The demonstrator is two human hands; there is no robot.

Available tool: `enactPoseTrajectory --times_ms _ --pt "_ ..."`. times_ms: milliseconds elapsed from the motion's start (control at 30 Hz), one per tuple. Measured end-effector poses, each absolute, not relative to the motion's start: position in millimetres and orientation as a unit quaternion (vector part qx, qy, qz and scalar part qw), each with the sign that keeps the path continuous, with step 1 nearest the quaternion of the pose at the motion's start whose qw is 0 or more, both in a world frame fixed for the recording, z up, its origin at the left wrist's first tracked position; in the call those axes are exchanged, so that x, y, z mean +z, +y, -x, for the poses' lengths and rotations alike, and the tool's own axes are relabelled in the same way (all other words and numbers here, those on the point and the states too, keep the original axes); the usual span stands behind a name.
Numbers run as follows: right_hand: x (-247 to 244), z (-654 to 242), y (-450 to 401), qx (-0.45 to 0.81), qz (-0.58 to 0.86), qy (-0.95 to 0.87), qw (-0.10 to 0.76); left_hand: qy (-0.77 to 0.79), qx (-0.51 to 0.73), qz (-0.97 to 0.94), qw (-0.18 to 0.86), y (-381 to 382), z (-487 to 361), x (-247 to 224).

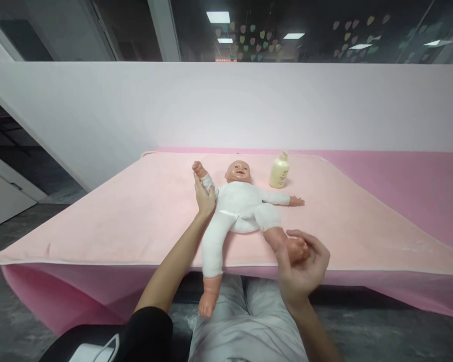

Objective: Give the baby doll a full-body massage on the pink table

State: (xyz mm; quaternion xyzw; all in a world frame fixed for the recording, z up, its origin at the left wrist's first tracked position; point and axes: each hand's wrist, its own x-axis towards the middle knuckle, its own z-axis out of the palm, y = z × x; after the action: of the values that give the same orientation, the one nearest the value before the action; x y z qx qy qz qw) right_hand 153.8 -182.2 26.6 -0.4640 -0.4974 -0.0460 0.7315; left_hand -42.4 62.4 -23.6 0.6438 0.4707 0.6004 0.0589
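Observation:
A baby doll with a white cloth body lies on its back on a pink mat, its head toward the wall. My left hand is closed round the doll's raised arm at the left, just below the doll's hand. At the right, my right hand holds the doll's foot, with the thumb on the near side and the fingers curled behind it. The doll's other leg hangs over the front edge of the table. Its other arm lies stretched out to the right.
A pale yellow pump bottle stands on the mat right of the doll's head. The pink mat covers much of the pink-draped table. Behind it rises a white wall with dark windows above.

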Motion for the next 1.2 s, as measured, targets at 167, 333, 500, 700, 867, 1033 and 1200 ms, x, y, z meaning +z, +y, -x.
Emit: enactPoseTrajectory --times_ms 167,333,500,700,867,1033,1200 --pt "43 -155 -95 0.011 0.478 -0.624 0.618 0.375 0.516 -0.770 -0.023 56 34 -20" --pt "41 -152 -112 -0.005 0.485 -0.637 0.599 0.390 0.490 -0.779 -0.029 53 35 -18" --pt "-2 -144 -213 -0.148 0.427 -0.618 0.644 0.469 0.525 -0.709 0.037 51 35 -15" --pt "-20 -155 -220 -0.218 0.428 -0.622 0.619 0.485 0.575 -0.657 0.052 46 36 -9" --pt "31 -166 -125 -0.068 0.458 -0.631 0.622 0.491 0.428 -0.758 -0.035 43 32 -4" --pt "44 -155 -101 -0.014 0.432 -0.689 0.582 0.496 0.327 -0.801 -0.075 42 28 0" --pt "10 -148 -194 -0.178 0.418 -0.656 0.603 0.587 0.427 -0.688 0.007 45 36 -2"
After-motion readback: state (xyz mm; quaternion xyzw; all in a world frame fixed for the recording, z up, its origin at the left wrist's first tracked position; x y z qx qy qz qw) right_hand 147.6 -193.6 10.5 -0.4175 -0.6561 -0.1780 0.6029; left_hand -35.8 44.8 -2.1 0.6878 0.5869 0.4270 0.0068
